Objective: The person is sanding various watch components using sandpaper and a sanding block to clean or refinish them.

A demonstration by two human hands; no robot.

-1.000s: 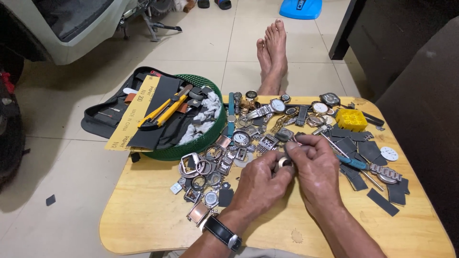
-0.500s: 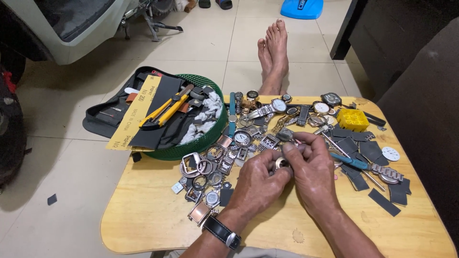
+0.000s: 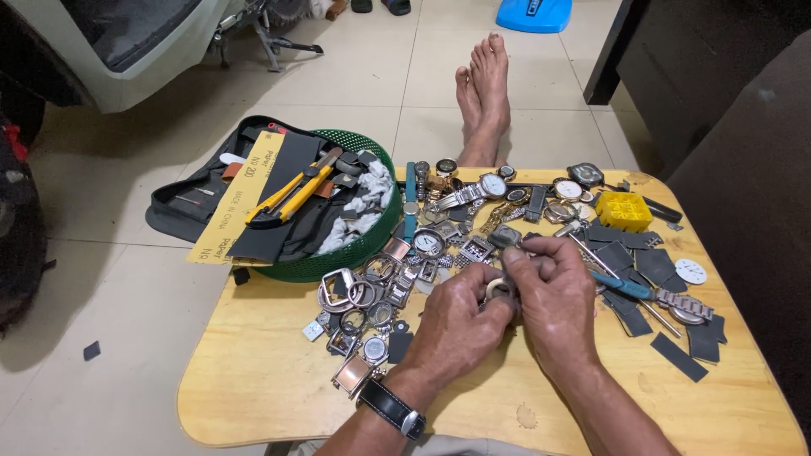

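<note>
A green basket (image 3: 372, 245) holding a yellow utility knife (image 3: 283, 196) and black sheets sits at the left edge of a low wooden table (image 3: 253, 380), beside a heap of metal watch cases (image 3: 363, 291). At centre, the person's left hand (image 3: 456, 317), a black-strapped watch (image 3: 390, 408) on its wrist, curls closed around a small round watch case (image 3: 498, 289) held just above the table. The right hand (image 3: 553, 291) meets it, fingers pinched shut on the same piece. Farther right lie a blue-handled tool (image 3: 623, 287), a yellow box (image 3: 623, 211) and dark strap pieces (image 3: 684, 355).
</note>
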